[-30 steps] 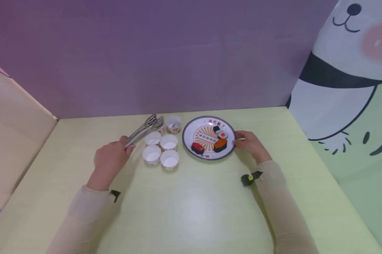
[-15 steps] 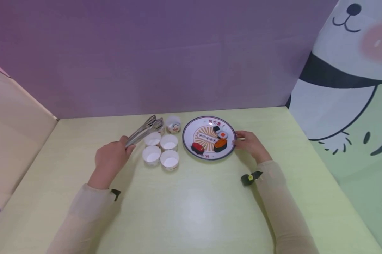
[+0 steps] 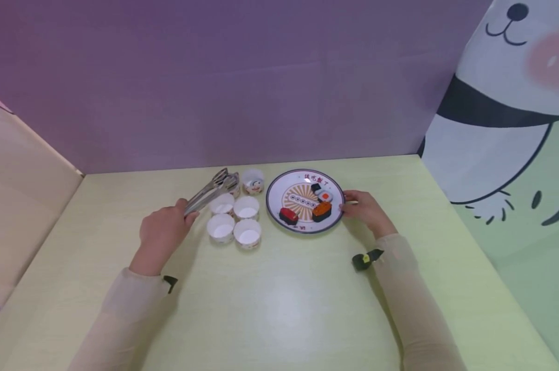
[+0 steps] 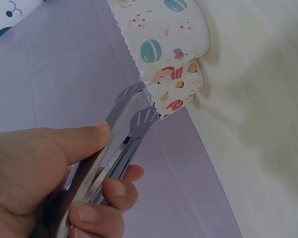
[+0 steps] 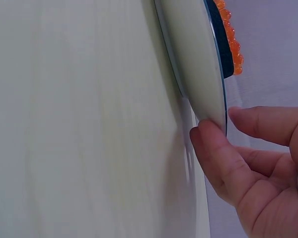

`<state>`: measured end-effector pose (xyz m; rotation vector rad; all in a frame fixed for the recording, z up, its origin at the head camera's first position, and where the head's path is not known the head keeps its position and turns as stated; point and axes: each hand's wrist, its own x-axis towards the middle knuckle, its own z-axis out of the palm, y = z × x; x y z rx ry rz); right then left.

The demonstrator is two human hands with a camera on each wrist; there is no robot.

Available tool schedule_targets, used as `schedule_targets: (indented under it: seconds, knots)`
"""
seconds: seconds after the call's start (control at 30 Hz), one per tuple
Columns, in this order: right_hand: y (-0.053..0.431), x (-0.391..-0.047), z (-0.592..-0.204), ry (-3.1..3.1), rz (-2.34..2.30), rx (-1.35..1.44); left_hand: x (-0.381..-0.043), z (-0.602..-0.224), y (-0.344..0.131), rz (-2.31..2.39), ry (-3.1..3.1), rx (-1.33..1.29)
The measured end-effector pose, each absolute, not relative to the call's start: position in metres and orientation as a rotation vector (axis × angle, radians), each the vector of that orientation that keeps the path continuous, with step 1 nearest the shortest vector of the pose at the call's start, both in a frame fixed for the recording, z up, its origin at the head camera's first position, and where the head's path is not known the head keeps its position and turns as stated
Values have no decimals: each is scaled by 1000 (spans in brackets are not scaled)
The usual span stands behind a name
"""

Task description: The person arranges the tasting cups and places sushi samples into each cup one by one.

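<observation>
Head view: paper cups (image 3: 247,234) stand left of the plate (image 3: 302,199).
Left hand (image 3: 165,233): grips tongs (image 3: 207,198), tips apart by rear cups.
Right hand (image 3: 366,212): pinches plate rim.
Risk: lifted rim could slide the sushi (image 3: 322,212); lowered tongs, topple cups.

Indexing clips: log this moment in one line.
left hand: grips open tongs near cups | right hand: holds plate rim | plate: bears sushi pieces
</observation>
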<state>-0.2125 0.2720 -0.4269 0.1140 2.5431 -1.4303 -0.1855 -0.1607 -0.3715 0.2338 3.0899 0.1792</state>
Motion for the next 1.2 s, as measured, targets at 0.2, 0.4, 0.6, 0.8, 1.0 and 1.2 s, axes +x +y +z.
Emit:
schedule_targets:
  seconds: [0.2, 0.4, 0.6, 0.8, 1.0, 1.2]
  knots:
    - [272, -212, -426, 2535, -1451, 113, -186, -370, -159, 169, 3063, 219]
    - [274, -209, -423, 2519, -1497, 85, -185, -368, -158, 175, 3059, 218]
    - [273, -209, -421, 2512, -1487, 110, -184, -367, -158, 182, 3062, 211]
    - [275, -209, -424, 2522, -1495, 84, -183, -368, -157, 188, 3090, 213]
    - [274, -210, -426, 2519, -1473, 110, -179, -366, -152, 193, 3116, 240]
    - [272, -212, -424, 2515, -1433, 141, -175, -363, -143, 199, 3131, 280]
